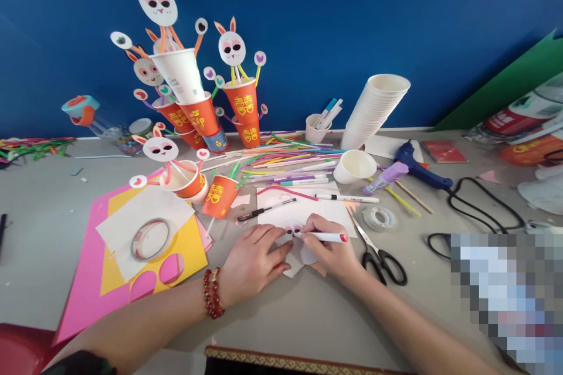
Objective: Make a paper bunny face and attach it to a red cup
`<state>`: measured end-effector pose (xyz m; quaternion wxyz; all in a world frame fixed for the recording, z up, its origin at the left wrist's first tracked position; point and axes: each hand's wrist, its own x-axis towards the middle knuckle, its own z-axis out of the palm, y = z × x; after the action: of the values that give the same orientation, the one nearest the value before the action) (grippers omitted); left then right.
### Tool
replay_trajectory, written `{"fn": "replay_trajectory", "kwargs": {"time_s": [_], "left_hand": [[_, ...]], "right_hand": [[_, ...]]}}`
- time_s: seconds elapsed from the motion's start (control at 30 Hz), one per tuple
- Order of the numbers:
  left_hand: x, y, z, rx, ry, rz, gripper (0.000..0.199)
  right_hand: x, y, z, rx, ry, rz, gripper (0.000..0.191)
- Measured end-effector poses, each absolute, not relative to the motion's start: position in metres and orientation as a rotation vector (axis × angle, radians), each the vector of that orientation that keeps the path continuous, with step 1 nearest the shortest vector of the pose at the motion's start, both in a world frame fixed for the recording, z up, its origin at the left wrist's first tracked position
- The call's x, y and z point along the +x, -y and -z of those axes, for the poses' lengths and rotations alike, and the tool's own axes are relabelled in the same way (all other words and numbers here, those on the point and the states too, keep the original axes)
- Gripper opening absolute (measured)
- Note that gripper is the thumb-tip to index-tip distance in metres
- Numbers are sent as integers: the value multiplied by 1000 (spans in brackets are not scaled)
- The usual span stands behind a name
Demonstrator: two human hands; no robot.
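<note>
while the left hand lies with fingers loosely spread at the edge of a paper face, the right hand is clamped on a white marker, long axis nine-to-three o'clock; the face lies at that hand's ten o'clock, both hands about equally near.

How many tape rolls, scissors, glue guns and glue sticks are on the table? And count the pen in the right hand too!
Tape rolls: 2
Scissors: 1 pair
Glue gun: 1
Glue stick: 1
Pen in the right hand: 1
Total: 6
</note>
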<state>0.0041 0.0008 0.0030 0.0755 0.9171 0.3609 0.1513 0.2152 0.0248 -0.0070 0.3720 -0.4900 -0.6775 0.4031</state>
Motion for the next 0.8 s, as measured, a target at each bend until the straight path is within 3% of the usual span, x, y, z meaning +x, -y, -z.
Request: {"fn": "replay_trajectory", "kwargs": {"time_s": [0.8], "left_hand": [[4,0,-2,2759,-1080,-449,35]], "right_hand": [[216,-24,7,-1245,1741,-1038,13]]}}
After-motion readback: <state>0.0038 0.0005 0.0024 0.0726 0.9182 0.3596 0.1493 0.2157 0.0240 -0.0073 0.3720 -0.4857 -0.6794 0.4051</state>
